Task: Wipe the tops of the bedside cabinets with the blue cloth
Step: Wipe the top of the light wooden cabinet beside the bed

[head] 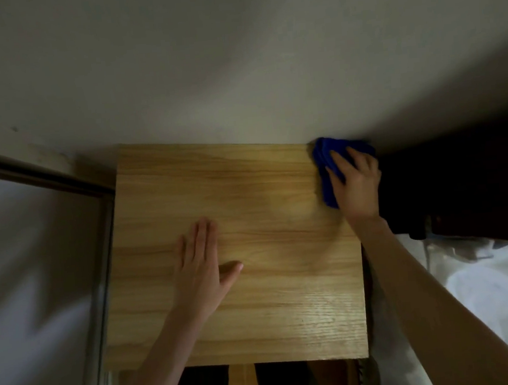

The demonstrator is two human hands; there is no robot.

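A light wooden bedside cabinet top [246, 193] fills the middle of the head view, its back edge against the wall. The blue cloth [325, 161] lies bunched at the top's far right corner. My right hand [355, 183] presses down on the cloth, fingers spread over it and gripping it. Flat on the wood, left of centre, rests my left hand [202, 267], fingers together and thumb out, holding nothing.
A pale wall [236, 71] stands right behind the cabinet. A framed sliding door or window [37, 257] runs along the left. White bedding [486, 295] and a dark headboard [461, 189] lie to the right. Dark trouser legs show below the front edge.
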